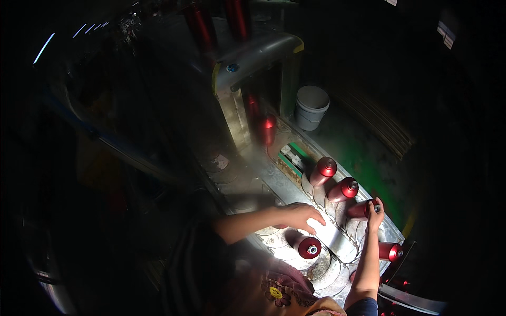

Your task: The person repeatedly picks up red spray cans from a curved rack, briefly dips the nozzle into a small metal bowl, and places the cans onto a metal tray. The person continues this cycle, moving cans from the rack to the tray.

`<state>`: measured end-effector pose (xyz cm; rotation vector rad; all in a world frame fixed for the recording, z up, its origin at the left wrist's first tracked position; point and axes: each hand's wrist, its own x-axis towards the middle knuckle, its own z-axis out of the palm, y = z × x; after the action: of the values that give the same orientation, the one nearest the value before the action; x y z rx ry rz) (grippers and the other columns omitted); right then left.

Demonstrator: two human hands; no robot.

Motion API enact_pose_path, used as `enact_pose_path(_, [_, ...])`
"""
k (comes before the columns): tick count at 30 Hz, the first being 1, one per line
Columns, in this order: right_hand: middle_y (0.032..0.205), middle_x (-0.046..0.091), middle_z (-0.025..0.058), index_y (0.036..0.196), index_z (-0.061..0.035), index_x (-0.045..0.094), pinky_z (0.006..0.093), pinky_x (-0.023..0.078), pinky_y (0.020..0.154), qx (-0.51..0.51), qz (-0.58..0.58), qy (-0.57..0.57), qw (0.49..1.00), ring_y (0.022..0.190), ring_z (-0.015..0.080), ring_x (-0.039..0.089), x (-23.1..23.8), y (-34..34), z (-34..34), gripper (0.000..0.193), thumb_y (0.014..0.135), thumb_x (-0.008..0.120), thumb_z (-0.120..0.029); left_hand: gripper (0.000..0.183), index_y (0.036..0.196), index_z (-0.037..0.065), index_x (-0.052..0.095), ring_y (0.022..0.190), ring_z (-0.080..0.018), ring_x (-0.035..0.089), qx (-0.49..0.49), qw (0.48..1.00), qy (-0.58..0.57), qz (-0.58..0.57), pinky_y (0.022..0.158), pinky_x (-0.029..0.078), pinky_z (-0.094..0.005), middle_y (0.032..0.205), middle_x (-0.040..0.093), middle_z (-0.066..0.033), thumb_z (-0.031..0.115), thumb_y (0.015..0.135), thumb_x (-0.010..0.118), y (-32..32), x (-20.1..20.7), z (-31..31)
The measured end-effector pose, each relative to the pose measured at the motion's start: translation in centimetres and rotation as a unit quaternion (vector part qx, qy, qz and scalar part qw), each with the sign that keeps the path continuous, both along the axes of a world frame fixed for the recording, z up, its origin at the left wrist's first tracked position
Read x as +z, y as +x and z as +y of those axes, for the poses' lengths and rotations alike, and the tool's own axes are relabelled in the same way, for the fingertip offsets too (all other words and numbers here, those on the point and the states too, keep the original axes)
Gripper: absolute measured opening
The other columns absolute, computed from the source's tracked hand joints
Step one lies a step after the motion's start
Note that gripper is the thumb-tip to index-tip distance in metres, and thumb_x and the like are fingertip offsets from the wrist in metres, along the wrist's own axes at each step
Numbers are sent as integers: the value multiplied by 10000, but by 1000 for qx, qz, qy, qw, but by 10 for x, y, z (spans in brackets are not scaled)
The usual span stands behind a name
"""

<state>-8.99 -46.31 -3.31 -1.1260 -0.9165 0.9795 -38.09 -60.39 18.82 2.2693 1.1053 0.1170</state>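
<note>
Several red metal cans with narrow silver necks stand in the curved pockets of a metal feed wheel (337, 247). My right hand (375, 210) grips the top of one red can (359, 210) at the wheel's right side. My left hand (300, 215) rests palm down on the wheel's bright middle, fingers spread, holding nothing. Just below the left hand stands another red can (309, 247). Two more red cans (323, 170) (343, 189) stand behind the right hand. A further can (390, 252) sits beside my right forearm.
Behind the wheel a metal machine frame (247, 63) rises, with more red cans (266, 129) lined up on the track under it. A white bucket (311, 107) stands on the green floor to the right. The surroundings are very dark.
</note>
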Motion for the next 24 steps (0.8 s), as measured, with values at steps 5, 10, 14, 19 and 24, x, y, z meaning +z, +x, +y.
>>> enact_pose_path(5, [1284, 601, 154, 1356, 0, 537, 354, 419, 1044, -77, -134, 16, 988, 1169, 236, 573, 66, -26, -37, 530, 884, 725, -150, 454, 1194, 108, 664, 1204, -267, 561, -101, 972, -92, 190, 978, 459, -401, 1252, 645, -69, 240, 771, 763, -13, 17, -28])
enact_pose_path(10, [1277, 591, 102, 1324, 23, 541, 317, 440, 1025, 2, -34, 64, 997, 1162, 178, 571, 168, -18, -160, 446, 901, 665, -41, 328, 1155, 122, 692, 1115, -232, 587, -98, 987, 114, -48, 922, 496, -375, 1204, 666, -52, 186, 834, 714, -23, 54, -38])
enact_pose_path(14, [1208, 586, 76, 1251, 12, 578, 296, 493, 918, 14, 74, 65, 995, 1047, 151, 609, 206, 3, -283, 381, 875, 621, 57, 233, 1077, 91, 727, 937, -214, 670, -25, 986, 143, -82, 848, 531, -326, 1073, 710, -56, 154, 854, 708, -1, 93, -79])
enact_pose_path(19, [1186, 615, 97, 1230, 31, 587, 283, 567, 791, -73, 129, 5, 989, 975, 141, 615, 177, 125, -505, 348, 885, 636, 31, 197, 1031, 45, 726, 883, -179, 672, -42, 987, 5, -155, 808, 520, -313, 976, 719, -81, 110, 845, 726, 166, 75, -243])
enact_pose_path(24, [1119, 636, 71, 1207, 25, 602, 265, 536, 819, -150, 157, -20, 976, 968, 123, 616, 131, 278, -734, 323, 887, 644, 17, 201, 1049, 44, 736, 903, -171, 687, -148, 972, -120, -138, 836, 521, -306, 997, 737, -91, 161, 890, 695, 382, 25, -442])
